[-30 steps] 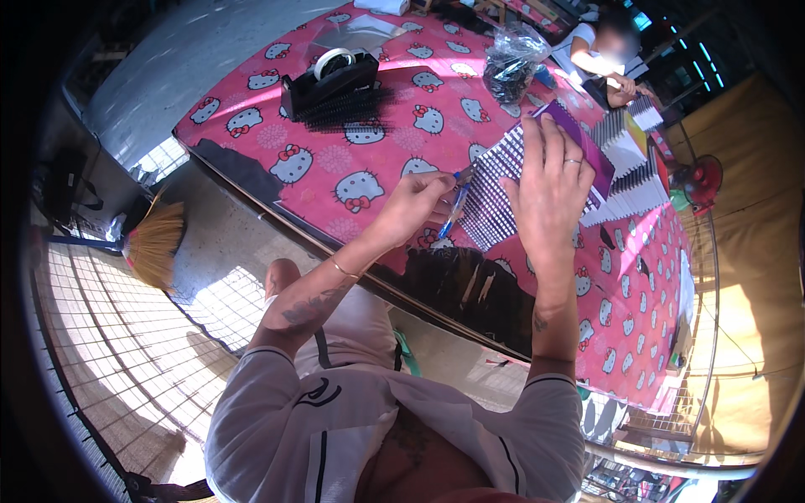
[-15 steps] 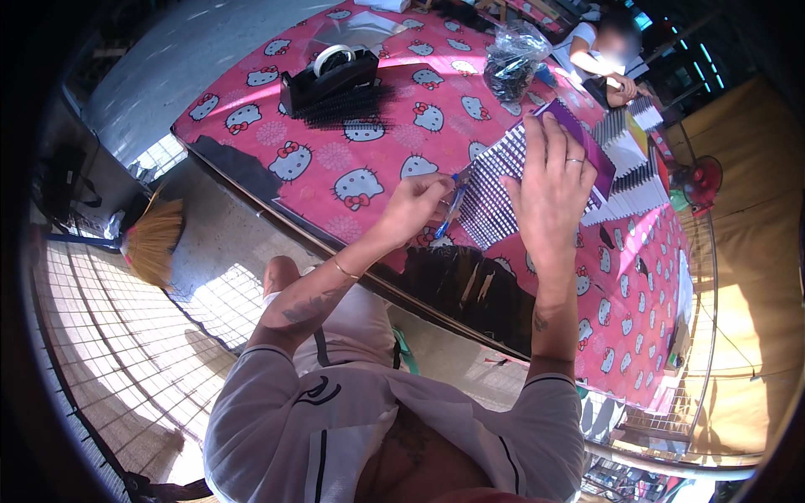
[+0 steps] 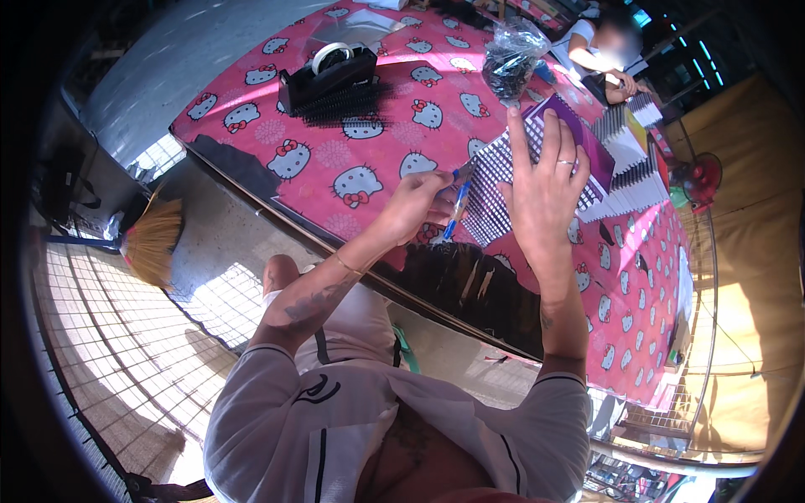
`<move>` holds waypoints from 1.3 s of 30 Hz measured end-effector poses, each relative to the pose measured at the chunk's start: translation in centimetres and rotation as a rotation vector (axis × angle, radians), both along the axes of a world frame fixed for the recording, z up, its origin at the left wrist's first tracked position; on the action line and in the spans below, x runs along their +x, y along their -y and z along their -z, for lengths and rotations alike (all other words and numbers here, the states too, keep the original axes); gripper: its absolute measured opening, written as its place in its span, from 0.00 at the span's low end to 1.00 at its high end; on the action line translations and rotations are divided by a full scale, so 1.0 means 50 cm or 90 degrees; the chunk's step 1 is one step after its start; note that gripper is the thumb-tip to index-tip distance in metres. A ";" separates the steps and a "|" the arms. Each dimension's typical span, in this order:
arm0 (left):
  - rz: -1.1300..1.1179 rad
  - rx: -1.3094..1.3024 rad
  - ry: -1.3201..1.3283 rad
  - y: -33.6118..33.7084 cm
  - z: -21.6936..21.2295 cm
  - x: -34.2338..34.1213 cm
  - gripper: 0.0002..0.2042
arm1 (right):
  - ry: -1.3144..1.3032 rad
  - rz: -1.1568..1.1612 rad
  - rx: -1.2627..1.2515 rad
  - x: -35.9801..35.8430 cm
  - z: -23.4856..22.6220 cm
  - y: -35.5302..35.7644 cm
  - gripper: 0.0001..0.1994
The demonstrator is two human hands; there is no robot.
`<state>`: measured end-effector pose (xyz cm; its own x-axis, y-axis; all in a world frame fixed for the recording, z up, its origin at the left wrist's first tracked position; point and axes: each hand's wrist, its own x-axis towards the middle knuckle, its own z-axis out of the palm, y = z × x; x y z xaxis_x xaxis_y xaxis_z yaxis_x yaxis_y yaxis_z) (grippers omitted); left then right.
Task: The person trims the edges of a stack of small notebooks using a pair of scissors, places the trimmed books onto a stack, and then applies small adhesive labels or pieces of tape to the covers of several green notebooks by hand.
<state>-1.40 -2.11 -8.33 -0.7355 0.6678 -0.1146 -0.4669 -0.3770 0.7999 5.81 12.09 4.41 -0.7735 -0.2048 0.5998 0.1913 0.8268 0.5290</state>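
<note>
In my left hand (image 3: 419,204) is a small tool with blue handles, probably pliers (image 3: 458,208). Its metal tip is at the left edge of a stack of spiral-bound notebooks (image 3: 490,201), beside the rows of dark coils. The notebook on top has a purple cover (image 3: 597,155). Resting on the stack is my right hand (image 3: 543,180), fingers stretched out and slightly apart, with a ring on one finger. My left fingers partly hide the tool's handles.
A black tape dispenser (image 3: 329,80) stands on the pink patterned tablecloth (image 3: 394,138), beside loose black coils (image 3: 344,107). Beyond the stack are a clear bag of dark pieces (image 3: 508,67) and more notebooks (image 3: 633,189). Another person (image 3: 591,54) works at the far right.
My right hand's fingers have straightened and spread a little on the stack, and its forearm has shifted slightly right. The tool has turned slightly in my left hand.
</note>
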 end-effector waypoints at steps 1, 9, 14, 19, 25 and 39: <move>-0.009 -0.009 0.005 -0.001 -0.005 0.002 0.16 | -0.002 -0.008 -0.004 0.000 -0.001 0.000 0.30; -0.252 -0.312 -0.639 0.020 -0.021 0.017 0.16 | 0.036 0.028 0.002 0.002 0.004 0.000 0.52; -0.029 -0.033 0.001 0.013 -0.014 0.019 0.16 | 0.034 0.031 0.004 0.001 0.006 -0.003 0.52; -0.010 -0.162 -0.274 0.015 0.012 -0.007 0.17 | 0.041 0.033 0.004 0.002 0.002 -0.001 0.52; -0.036 -0.043 -0.036 0.005 -0.002 0.012 0.16 | 0.032 0.026 0.003 0.001 0.005 -0.003 0.52; -0.047 -0.020 -0.090 0.004 0.037 0.015 0.17 | 0.038 0.019 -0.018 0.002 0.004 -0.003 0.51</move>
